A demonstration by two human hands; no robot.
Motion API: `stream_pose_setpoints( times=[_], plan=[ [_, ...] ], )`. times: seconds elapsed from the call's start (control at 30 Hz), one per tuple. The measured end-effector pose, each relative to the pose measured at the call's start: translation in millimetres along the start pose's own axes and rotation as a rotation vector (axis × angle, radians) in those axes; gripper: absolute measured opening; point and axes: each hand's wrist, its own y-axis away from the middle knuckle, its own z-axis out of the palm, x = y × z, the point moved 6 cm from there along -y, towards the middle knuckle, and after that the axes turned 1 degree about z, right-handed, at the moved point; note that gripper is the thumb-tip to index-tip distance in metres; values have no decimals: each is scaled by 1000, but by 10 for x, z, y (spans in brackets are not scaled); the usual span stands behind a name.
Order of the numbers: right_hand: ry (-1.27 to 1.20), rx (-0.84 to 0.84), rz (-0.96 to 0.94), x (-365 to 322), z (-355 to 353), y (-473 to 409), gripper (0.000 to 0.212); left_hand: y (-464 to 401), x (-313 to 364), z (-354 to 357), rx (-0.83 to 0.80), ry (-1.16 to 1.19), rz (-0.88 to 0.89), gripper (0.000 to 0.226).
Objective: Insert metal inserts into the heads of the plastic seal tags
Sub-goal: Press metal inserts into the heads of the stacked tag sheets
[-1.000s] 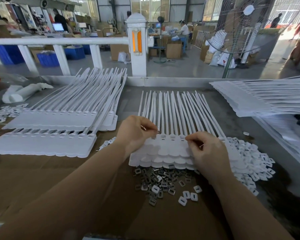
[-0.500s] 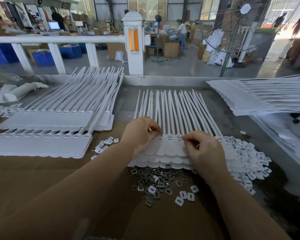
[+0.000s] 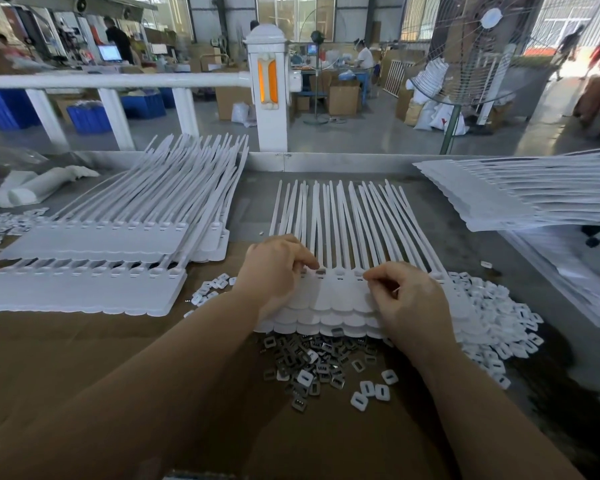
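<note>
A stack of white plastic seal tags [image 3: 340,296] lies in front of me, straps fanned away and heads in a row. My left hand [image 3: 274,268] rests on the left heads, fingertips pinched on a metal insert [image 3: 321,271] sitting in one head. My right hand [image 3: 406,299] lies curled on the right heads, thumb against forefinger, with a small metal glint between the fingers. A loose pile of grey metal inserts [image 3: 312,358] lies just below the stack on the cardboard.
Two larger stacks of tags [image 3: 94,237] lie to the left, another stack [image 3: 520,195] at the right. White plastic caps [image 3: 492,320] are heaped right of my hand. A metal table rim [image 3: 326,161] runs behind, with a white railing and a floor fan beyond.
My left hand's fingertips have shifted a little to the right along the row of heads. My right hand has stayed curled in nearly the same place.
</note>
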Motion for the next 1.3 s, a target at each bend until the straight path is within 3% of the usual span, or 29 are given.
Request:
stream_pose_setpoints(
  times=[0.2, 0.43, 0.6, 0.8, 1.3],
  plan=[
    [-3, 7, 1, 2, -1, 0, 12, 12, 25, 35, -66, -107, 27, 44],
    [-7, 15, -4, 4, 2, 0, 11, 148, 92, 1, -49, 56, 58, 15],
    [-7, 13, -5, 5, -2, 0, 11, 326, 218, 75, -244, 166, 162, 8],
    [-6, 13, 0, 3, -7, 2, 12, 474, 299, 100, -358, 69, 268, 9],
    [-5, 11, 12, -5, -12, 2, 13, 546, 387, 128, -356, -270, 374, 23]
  ],
)
